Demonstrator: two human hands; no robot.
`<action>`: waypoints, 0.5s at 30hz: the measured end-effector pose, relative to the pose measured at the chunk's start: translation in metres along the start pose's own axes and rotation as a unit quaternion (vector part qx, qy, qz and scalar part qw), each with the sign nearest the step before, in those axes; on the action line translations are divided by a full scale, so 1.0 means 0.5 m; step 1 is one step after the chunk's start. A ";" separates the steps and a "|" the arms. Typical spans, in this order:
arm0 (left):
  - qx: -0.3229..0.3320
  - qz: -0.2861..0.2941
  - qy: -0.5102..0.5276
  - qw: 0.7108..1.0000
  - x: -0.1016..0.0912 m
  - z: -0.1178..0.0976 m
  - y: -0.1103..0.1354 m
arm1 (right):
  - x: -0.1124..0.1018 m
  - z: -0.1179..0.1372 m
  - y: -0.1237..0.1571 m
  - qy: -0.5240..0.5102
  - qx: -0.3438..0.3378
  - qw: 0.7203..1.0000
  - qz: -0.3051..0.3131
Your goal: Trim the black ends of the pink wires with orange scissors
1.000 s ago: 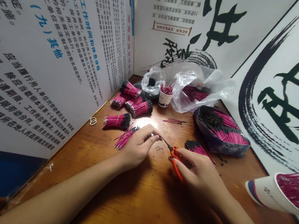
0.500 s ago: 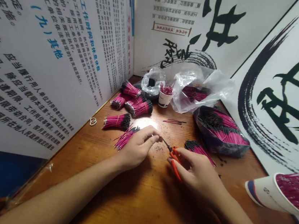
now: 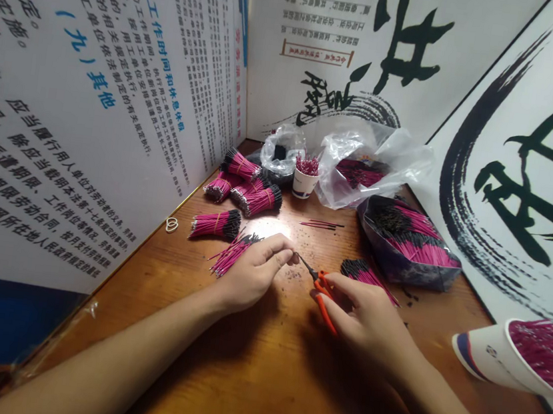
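Note:
My right hand (image 3: 362, 311) is wrapped round the orange handles of a small pair of scissors (image 3: 320, 285). The dark blades point up and left, their tips at the fingertips of my left hand (image 3: 262, 266). Its thumb and fingers are pinched together; what they hold is too small or hidden to make out. Behind my left hand lies a loose pile of pink wires with black ends (image 3: 231, 255). Beyond my right hand is another loose pile of such wires (image 3: 369, 272). Dark crumbs are scattered on the wood below the blades.
Banded wire bundles (image 3: 257, 198) lie at the back left, near a rubber band (image 3: 171, 224). A paper cup of wires (image 3: 304, 185) stands at the back beside plastic bags (image 3: 333, 180). An open bag of wires (image 3: 413, 267) and a tilted cup (image 3: 484, 346) are on the right. Printed panels surround the table (image 3: 235, 376).
Almost nothing differs. My left fingertips and the scissor tips have shifted very slightly; both hands keep their grip.

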State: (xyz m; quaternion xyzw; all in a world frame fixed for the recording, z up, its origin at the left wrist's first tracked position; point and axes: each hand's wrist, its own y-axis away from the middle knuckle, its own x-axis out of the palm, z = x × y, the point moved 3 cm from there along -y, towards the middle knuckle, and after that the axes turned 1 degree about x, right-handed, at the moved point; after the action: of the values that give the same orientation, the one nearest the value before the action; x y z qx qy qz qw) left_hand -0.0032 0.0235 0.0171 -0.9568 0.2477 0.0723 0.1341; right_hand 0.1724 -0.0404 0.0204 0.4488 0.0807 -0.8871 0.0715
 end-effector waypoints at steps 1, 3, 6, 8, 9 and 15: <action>-0.001 0.002 -0.002 1.000 0.000 -0.001 0.000 | 0.001 -0.001 0.000 0.000 0.001 1.000 -0.001; -0.002 0.005 -0.007 1.000 0.000 -0.001 0.000 | 0.003 -0.003 -0.001 0.000 0.003 1.000 0.000; -0.004 0.011 -0.014 1.000 -0.001 -0.002 0.000 | 0.002 -0.004 -0.001 -0.001 0.005 1.000 0.009; -0.001 0.019 -0.016 1.000 0.000 -0.002 0.000 | -0.002 -0.004 -0.001 -0.001 0.005 1.000 0.016; 0.000 0.024 -0.016 1.000 0.000 -0.003 0.001 | -0.004 -0.003 -0.001 -0.001 0.004 1.000 0.018; 0.001 0.024 -0.013 1.000 0.001 -0.002 0.000 | -0.007 -0.002 0.001 0.010 0.005 1.000 0.011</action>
State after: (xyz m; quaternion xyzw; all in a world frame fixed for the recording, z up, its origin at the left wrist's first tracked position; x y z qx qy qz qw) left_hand -0.0028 0.0230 0.0179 -0.9494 0.2689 0.0874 0.1365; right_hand 0.1751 -0.0405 0.0226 0.4593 0.0719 -0.8819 0.0782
